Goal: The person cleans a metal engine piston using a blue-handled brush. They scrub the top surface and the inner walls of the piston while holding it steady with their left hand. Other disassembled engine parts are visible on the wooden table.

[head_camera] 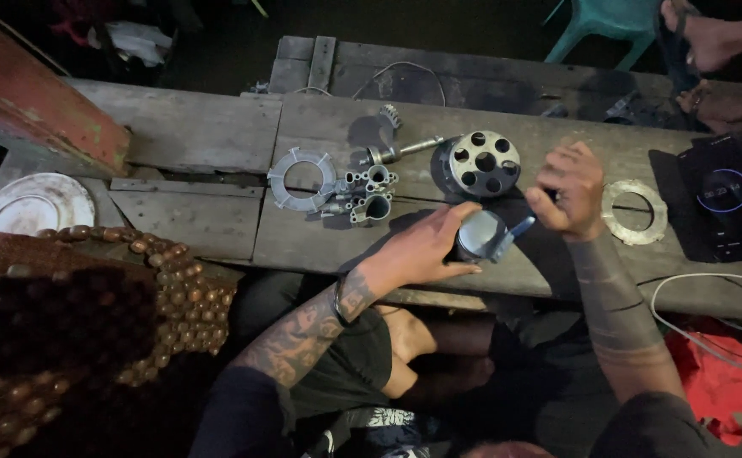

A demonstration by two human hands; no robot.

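Observation:
My left hand is wrapped around a round grey metal part resting on the wooden bench. My right hand pinches a thin grey-blue tool whose tip touches that part. Just behind stands a round metal hub with several holes. A flat metal ring lies to the right of my right hand.
A notched flat ring and a cluster of small metal tubes lie at the bench's middle. A dark phone with a lit screen sits far right. Another person's feet are at the top right. A white plate is left.

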